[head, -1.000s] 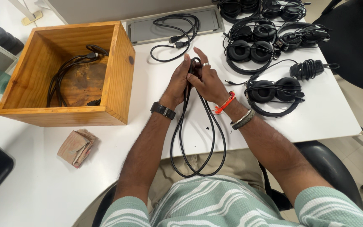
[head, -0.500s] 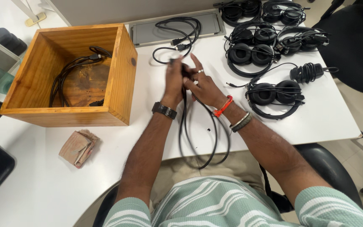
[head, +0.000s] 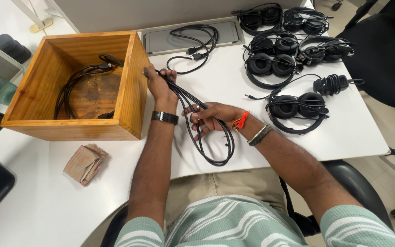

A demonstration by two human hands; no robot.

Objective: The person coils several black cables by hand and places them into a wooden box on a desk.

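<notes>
Cable looped, hanging over counter beside wooden box | I'm clamping left hand around its top, right hand cradling loops loosely | one cable already boxed, another lying loose behind.

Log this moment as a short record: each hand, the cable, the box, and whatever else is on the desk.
left hand: grip closed on one end of the looped black cable, beside the box's right wall
right hand: fingers spread, touching the cable's loops
open wooden box: holds another black cable
white desk: black headsets at right, folded cloth at left, loose black cable on a grey tray
</notes>
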